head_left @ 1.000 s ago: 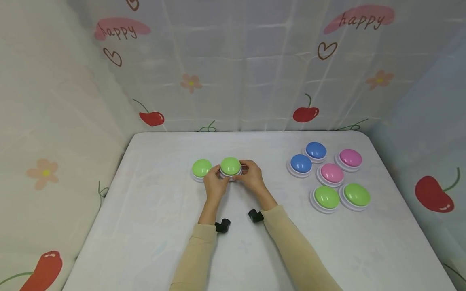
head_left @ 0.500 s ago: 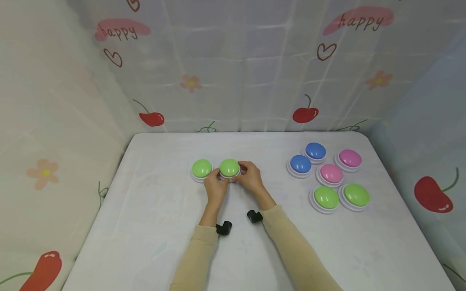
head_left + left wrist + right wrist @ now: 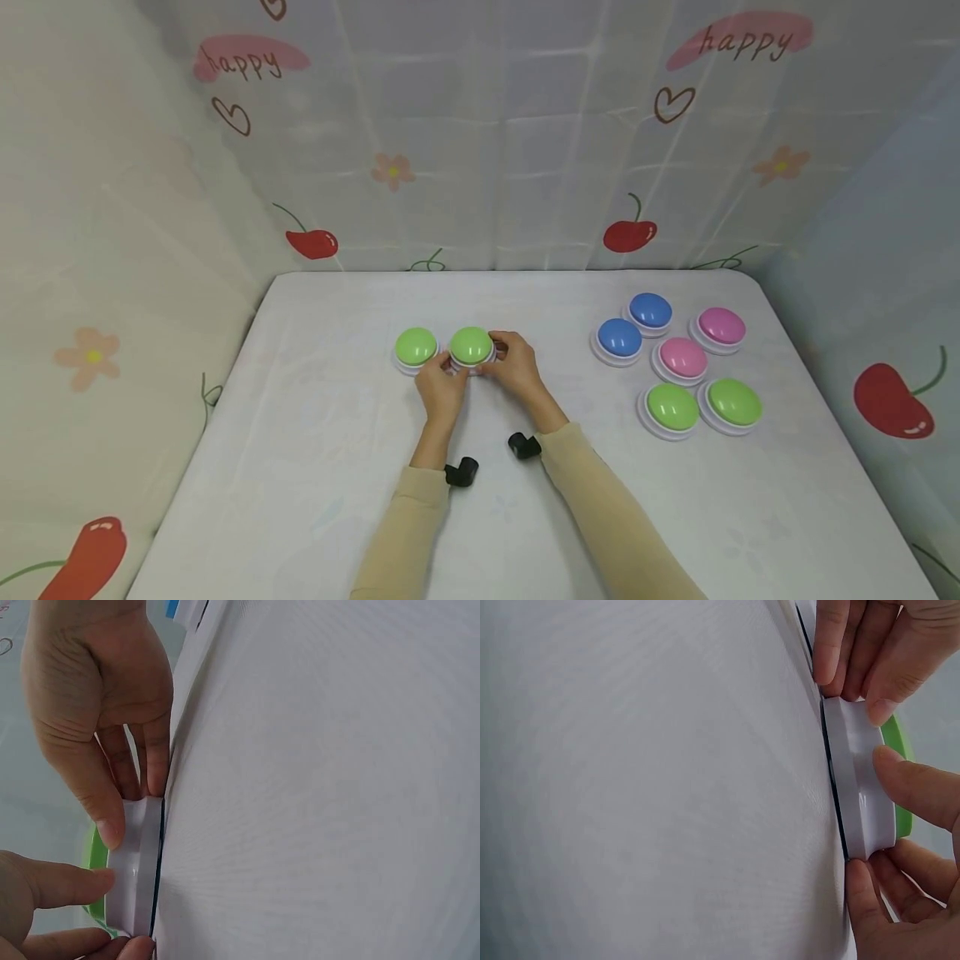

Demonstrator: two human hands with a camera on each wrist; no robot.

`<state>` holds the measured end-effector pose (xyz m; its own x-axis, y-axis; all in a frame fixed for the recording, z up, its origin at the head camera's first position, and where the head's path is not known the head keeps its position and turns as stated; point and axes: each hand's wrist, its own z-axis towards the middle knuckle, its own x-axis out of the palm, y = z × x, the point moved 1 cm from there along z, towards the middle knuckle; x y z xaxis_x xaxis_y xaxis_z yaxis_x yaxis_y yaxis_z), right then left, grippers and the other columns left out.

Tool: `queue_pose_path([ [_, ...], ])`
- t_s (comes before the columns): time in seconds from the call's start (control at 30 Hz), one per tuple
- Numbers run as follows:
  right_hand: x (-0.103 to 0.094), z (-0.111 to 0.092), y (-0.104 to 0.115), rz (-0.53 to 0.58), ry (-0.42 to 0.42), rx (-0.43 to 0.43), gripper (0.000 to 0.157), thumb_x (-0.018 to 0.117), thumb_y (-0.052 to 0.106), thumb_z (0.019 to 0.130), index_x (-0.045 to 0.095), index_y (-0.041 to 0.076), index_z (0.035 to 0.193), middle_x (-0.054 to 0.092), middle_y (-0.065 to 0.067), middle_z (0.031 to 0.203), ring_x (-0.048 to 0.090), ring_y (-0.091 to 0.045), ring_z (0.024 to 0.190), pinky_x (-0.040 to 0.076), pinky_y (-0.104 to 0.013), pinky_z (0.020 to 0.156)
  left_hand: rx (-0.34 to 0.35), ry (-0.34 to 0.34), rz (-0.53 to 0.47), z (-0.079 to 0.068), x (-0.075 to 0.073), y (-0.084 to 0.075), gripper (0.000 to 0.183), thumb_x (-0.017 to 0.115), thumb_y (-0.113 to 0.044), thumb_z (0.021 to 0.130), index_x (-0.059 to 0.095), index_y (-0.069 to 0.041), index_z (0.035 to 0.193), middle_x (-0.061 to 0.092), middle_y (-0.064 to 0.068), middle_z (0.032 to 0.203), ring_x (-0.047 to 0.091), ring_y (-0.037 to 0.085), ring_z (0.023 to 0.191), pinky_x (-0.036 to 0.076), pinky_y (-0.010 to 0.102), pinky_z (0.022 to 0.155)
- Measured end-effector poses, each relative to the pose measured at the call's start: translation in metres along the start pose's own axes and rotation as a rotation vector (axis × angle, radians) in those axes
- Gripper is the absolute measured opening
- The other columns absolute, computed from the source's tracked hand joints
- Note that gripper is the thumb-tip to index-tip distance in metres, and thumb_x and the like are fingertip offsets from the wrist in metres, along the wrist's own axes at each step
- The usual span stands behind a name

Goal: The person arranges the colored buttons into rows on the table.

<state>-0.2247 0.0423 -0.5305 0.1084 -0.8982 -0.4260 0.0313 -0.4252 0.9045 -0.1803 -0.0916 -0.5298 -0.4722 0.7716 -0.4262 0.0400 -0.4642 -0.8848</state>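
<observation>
Both hands hold one green push button with a white round base, at the back middle of the table. My left hand grips the base from its left side, thumb at the near edge. From the right, my right hand grips the same base, its thumb on the front of the rim and its other fingers round the far side. In the wrist views the base lies flat, close on the white cloth. Just left of it stands a second green button, close by the left fingers.
On the right of the white table stands a group of domed buttons: two blue, the nearer a blue button, two pink, with a pink button in the middle, and two green, including a green button. Printed curtains hang behind and beside the table.
The held green button has slid slightly to the left, nearer the other green one, with both hands still on it. The group on the right has not moved.
</observation>
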Motion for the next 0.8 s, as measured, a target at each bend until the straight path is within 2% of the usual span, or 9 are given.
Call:
queue_pose_path([
  [0.17,0.0025,0.0009,0.0,-0.01,0.002,-0.004,0.067,0.084,0.001,0.071,0.055,-0.006,0.131,0.058,-0.023,0.129,0.06,-0.035,0.117,0.053,-0.036,0.097,-0.07,-0.008,-0.017,-0.0007,-0.0022,0.0004,0.029,0.079,0.006,0.069,0.072,0.009,0.097,0.071,0.023,0.087,0.066,0.034,0.083,0.057,0.044,0.076],
  [0.3,0.0048,0.0027,-0.0015,-0.024,-0.006,-0.009,0.067,0.085,0.002,0.071,0.056,-0.005,0.131,0.059,-0.022,0.127,0.06,-0.034,0.116,0.054,-0.035,0.097,-0.095,0.0,-0.038,-0.0004,-0.0026,0.0014,0.029,0.079,0.005,0.071,0.071,0.009,0.098,0.07,0.023,0.086,0.066,0.033,0.082,0.057,0.042,0.074],
  [0.8,0.0079,0.005,-0.0001,-0.012,0.006,0.001,0.069,0.084,0.001,0.071,0.054,-0.006,0.133,0.057,-0.023,0.129,0.058,-0.034,0.119,0.052,-0.033,0.1,-0.09,-0.013,-0.022,-0.0004,-0.0034,-0.001,0.031,0.078,0.005,0.071,0.07,0.01,0.101,0.069,0.023,0.086,0.066,0.032,0.081,0.058,0.042,0.073],
])
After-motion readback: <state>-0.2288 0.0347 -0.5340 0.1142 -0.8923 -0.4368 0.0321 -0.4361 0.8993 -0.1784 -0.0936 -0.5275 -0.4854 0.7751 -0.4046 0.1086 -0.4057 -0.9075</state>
